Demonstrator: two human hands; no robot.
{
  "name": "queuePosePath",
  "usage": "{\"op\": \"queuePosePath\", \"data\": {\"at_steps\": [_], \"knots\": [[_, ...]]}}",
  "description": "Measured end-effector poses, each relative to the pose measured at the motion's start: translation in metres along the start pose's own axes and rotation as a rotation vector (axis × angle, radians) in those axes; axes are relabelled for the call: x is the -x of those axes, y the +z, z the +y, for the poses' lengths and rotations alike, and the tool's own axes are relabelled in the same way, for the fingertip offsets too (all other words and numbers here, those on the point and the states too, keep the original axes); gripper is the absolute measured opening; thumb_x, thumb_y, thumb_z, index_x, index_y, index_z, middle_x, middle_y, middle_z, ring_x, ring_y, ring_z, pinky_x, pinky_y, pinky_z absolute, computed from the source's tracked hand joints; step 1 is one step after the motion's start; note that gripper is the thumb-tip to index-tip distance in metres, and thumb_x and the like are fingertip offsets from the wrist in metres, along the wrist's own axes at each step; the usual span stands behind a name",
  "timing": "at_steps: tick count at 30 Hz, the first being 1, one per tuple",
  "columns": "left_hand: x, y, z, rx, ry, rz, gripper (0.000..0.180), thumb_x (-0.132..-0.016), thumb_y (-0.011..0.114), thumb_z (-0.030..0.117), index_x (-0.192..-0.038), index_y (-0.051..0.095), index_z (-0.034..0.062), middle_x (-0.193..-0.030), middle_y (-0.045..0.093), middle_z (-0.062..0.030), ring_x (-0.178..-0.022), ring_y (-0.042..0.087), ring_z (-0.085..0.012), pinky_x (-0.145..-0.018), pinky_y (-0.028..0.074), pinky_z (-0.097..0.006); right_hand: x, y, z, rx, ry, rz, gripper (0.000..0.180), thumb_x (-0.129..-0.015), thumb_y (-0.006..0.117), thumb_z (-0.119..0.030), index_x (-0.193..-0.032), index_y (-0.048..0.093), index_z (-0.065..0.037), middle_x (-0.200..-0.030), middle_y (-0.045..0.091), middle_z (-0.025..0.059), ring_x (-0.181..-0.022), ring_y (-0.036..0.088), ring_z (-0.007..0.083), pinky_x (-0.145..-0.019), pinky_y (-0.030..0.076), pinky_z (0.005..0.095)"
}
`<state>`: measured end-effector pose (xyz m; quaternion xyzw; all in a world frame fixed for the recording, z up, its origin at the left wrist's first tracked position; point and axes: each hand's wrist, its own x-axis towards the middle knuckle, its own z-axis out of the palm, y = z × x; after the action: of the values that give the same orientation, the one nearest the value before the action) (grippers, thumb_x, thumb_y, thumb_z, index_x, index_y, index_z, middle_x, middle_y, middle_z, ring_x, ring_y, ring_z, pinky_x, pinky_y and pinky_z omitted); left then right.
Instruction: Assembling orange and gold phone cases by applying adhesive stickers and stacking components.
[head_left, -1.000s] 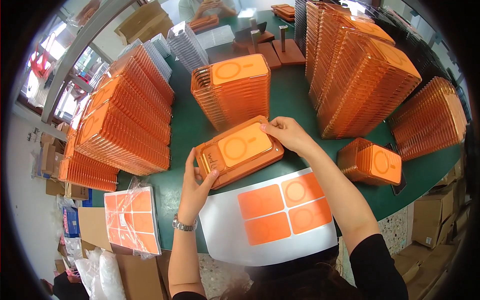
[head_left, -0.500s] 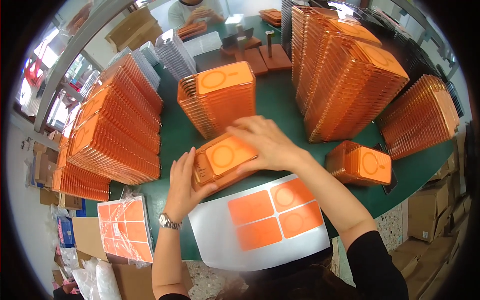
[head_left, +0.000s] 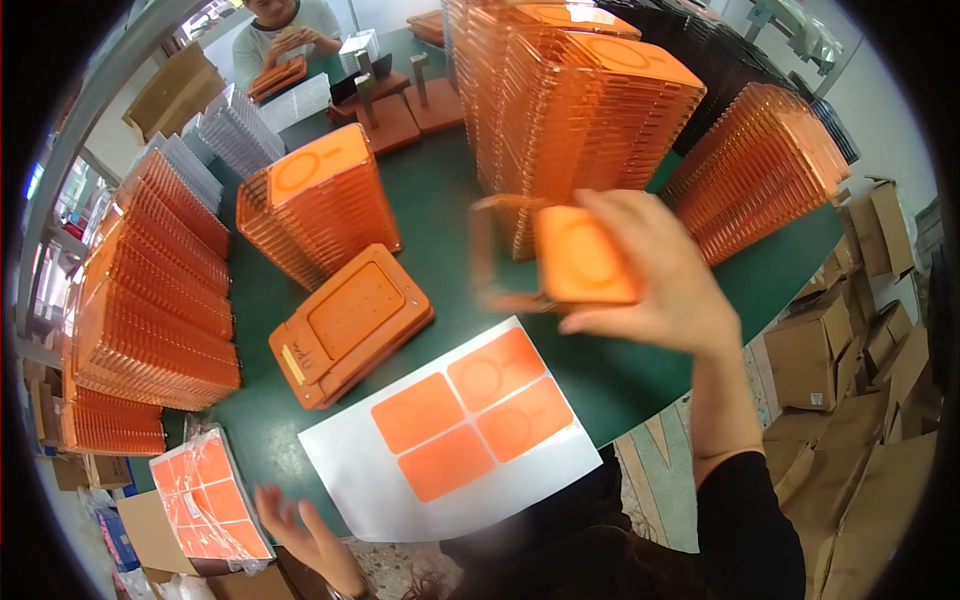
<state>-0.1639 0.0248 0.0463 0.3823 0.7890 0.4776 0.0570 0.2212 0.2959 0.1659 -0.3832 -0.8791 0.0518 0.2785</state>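
My right hand (head_left: 668,285) is raised over the green table (head_left: 440,210) and grips a clear orange plastic tray with an orange label on it (head_left: 560,255); the tray is motion-blurred. My left hand (head_left: 305,530) hangs low off the table's near edge, fingers spread and holding nothing, beside a wrapped packet of orange labels (head_left: 205,495). An orange jig block (head_left: 350,325) lies on the table to the left. In front of me is a white backing sheet (head_left: 450,440) carrying several orange labels.
Tall stacks of orange trays stand at left (head_left: 150,300), centre (head_left: 320,215) and right (head_left: 600,110). Clear trays (head_left: 240,130) sit at the back. Another person (head_left: 285,30) works across the table. Cardboard boxes (head_left: 850,340) are piled on the floor at right.
My right hand lifted the labelled tray off the jig block and swung it to the right. My left hand let go and dropped down off the table's edge.
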Motion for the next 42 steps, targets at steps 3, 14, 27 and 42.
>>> {"op": "queuePosePath", "data": {"at_steps": [3, 14, 27, 42], "knots": [[0.082, -0.023, -0.083, 0.012, -0.236, 0.001, 0.048, -0.106, 0.053, 0.027, -0.146, 0.043, 0.0027, -0.130, 0.056, -0.0075, -0.116, 0.054, -0.0185, -0.099, 0.043, -0.039, 0.050, -0.023, 0.043, 0.099, 0.186, -0.064, 0.099, -0.066, 0.088, -0.053, -0.138, 0.052, 0.004, -0.130, 0.055, 0.0191, -0.120, 0.055, 0.0382, -0.104, 0.043, 0.0439], [0.153, -0.016, -0.082, 0.366, -0.738, -0.252, 0.055, -0.107, 0.044, 0.047, -0.146, 0.042, 0.0097, -0.118, 0.061, -0.0067, -0.105, 0.059, -0.0185, -0.081, 0.050, -0.039, 0.078, -0.026, 0.059, 0.135, 0.320, -0.280, 0.096, -0.066, 0.086, -0.055, -0.137, 0.051, -0.001, -0.130, 0.056, 0.0154, -0.120, 0.055, 0.0356, -0.102, 0.043, 0.0439], [0.170, 0.046, 0.006, 1.142, -0.958, -0.583, 0.058, -0.106, 0.041, 0.054, -0.144, 0.045, 0.0096, -0.144, 0.051, -0.0122, -0.133, 0.047, -0.0328, -0.114, 0.036, -0.053, 0.086, 0.025, -0.024, -0.098, -0.199, -0.213, 0.082, -0.073, 0.085, -0.040, -0.139, 0.053, -0.001, -0.148, 0.049, 0.0179, -0.140, 0.045, 0.0365, -0.115, 0.037, 0.0453], [0.160, 0.054, 0.040, 1.017, -0.962, -0.294, 0.035, -0.098, 0.063, 0.004, -0.132, 0.057, 0.0043, -0.130, 0.063, -0.0083, -0.119, 0.060, -0.0202, -0.103, 0.047, -0.038, 0.153, 0.134, -0.144, -0.593, -0.237, -0.371, 0.036, -0.082, 0.076, -0.009, -0.116, 0.069, 0.000, -0.127, 0.065, 0.0151, -0.116, 0.063, 0.0352, -0.094, 0.053, 0.0441]]}}
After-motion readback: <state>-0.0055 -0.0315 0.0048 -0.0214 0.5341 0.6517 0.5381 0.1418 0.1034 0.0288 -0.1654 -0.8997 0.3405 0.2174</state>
